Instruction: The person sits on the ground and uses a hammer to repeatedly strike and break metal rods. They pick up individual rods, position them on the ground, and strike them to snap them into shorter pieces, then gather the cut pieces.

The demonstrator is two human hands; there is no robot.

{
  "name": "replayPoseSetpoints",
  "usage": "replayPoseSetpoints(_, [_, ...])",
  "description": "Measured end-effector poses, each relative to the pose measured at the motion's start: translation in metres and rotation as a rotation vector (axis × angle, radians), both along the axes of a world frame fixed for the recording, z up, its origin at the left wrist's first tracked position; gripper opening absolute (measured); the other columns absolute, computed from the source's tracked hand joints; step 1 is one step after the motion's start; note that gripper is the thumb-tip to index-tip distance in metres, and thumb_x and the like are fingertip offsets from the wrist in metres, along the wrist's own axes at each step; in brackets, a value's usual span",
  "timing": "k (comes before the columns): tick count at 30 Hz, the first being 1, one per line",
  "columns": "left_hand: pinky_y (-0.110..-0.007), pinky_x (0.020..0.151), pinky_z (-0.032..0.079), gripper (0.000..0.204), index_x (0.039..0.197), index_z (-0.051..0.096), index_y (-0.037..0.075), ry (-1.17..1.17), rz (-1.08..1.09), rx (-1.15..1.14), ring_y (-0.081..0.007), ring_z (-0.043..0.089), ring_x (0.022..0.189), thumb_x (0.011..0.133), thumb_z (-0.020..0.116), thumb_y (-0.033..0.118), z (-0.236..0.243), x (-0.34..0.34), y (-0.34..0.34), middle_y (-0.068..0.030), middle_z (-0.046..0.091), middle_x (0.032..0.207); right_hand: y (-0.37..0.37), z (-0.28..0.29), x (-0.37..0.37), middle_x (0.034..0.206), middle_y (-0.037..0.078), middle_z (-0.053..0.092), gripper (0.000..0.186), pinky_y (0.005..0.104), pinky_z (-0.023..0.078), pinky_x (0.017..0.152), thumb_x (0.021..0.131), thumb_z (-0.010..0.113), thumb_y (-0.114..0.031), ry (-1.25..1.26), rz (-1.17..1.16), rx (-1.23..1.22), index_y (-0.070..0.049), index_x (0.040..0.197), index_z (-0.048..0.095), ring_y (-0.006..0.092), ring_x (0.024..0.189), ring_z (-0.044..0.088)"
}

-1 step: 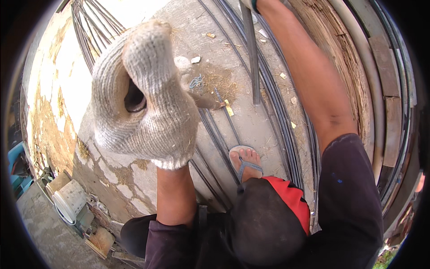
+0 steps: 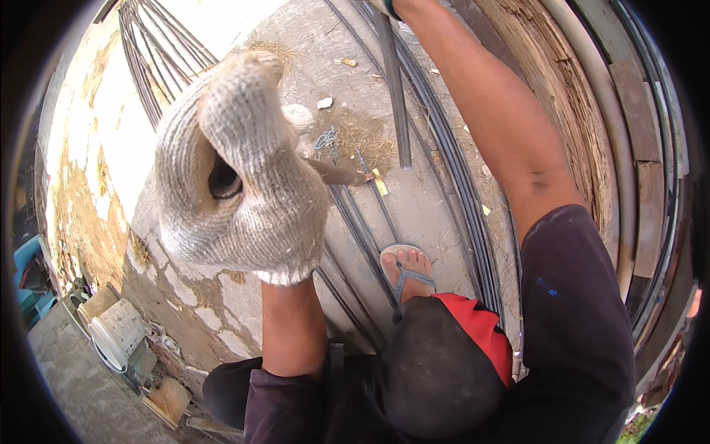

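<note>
My left hand (image 2: 244, 170), in a white knitted glove, is raised large in the foreground with its fingers curled closed. A dark round shape shows inside the curl, but I cannot make out what it is. From behind the glove a brown tapered stick (image 2: 336, 172) points right; whether this hand holds it is hidden. My right hand (image 2: 386, 6) is at the top edge, mostly cut off, with a glove cuff showing. It grips a dark metal bar (image 2: 392, 81) that slants down over the concrete, its lower end between long rods (image 2: 444, 140).
More thin rods (image 2: 151, 52) fan out at the upper left. Weathered timber (image 2: 547, 81) and pipes line the right side. A white bucket (image 2: 118, 333) stands at the lower left. My sandalled foot (image 2: 407, 270) is beside rods on the concrete; blue string (image 2: 325, 138) and dry straw lie ahead.
My right hand has moved left, and the metal bar has shifted left with it. My left hand has sunk slightly, still closed.
</note>
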State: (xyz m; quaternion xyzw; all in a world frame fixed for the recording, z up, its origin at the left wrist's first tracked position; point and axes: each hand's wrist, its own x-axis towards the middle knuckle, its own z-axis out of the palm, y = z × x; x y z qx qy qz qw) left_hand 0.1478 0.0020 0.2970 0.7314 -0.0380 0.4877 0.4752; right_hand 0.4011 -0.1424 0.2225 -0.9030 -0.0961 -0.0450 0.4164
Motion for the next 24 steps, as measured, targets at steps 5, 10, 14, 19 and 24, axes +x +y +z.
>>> replayPoseSetpoints(5, [-0.025, 0.083, 0.042, 0.04, 0.124, 0.054, -0.003, 0.153, 0.026, -0.1, -0.0138, 0.054, 0.09, 0.106, 0.07, 0.03, -0.021, -0.029, 0.021, -0.0065, 0.055, 0.1, 0.069, -0.054, 0.031, 0.083, 0.008, 0.066, 0.027, 0.032, 0.055, 0.055, 0.101, 0.066, -0.031, 0.016, -0.002, -0.202, -0.006, 0.112, 0.065, 0.0196, 0.068, 0.067])
replayPoseSetpoints(10, [-0.028, 0.106, 0.04, 0.056, 0.142, 0.043, 0.0, 0.317, 0.092, -0.206, -0.0181, 0.052, 0.117, 0.105, 0.069, 0.033, -0.041, -0.063, 0.066, -0.0089, 0.052, 0.127, 0.111, -0.065, 0.035, 0.083, 0.009, 0.066, 0.027, 0.0321, 0.055, 0.055, 0.101, 0.066, -0.031, 0.02, 0.003, -0.225, -0.006, 0.112, 0.065, 0.0197, 0.068, 0.067])
replayPoseSetpoints(14, [-0.03, 0.124, 0.039, 0.071, 0.156, 0.034, 0.001, 0.416, 0.104, -0.325, -0.0215, 0.05, 0.139, 0.105, 0.069, 0.036, -0.068, -0.081, 0.093, -0.0109, 0.049, 0.148, 0.113, -0.076, 0.037, 0.083, 0.009, 0.066, 0.027, 0.0323, 0.055, 0.056, 0.101, 0.066, -0.031, 0.029, -0.014, -0.242, -0.006, 0.111, 0.065, 0.0198, 0.068, 0.067])
replayPoseSetpoints(19, [-0.031, 0.122, 0.046, 0.073, 0.158, 0.035, 0.001, 0.467, 0.136, -0.229, -0.0234, 0.056, 0.138, 0.106, 0.067, 0.04, -0.052, -0.077, 0.075, -0.0142, 0.05, 0.151, 0.124, -0.078, 0.043, 0.083, 0.009, 0.066, 0.027, 0.0324, 0.055, 0.056, 0.102, 0.066, -0.031, 0.027, -0.018, -0.26, -0.006, 0.111, 0.066, 0.0199, 0.068, 0.067])
replayPoseSetpoints(24, [-0.03, 0.103, 0.062, 0.074, 0.154, 0.041, -0.003, 0.586, 0.152, -0.211, -0.0219, 0.067, 0.122, 0.104, 0.069, 0.045, 0.018, -0.048, 0.019, -0.0145, 0.059, 0.139, 0.13, -0.081, 0.037, 0.082, 0.009, 0.067, 0.026, 0.0326, 0.055, 0.056, 0.102, 0.065, -0.031, 0.021, -0.02, -0.264, -0.006, 0.111, 0.066, 0.02, 0.068, 0.068])
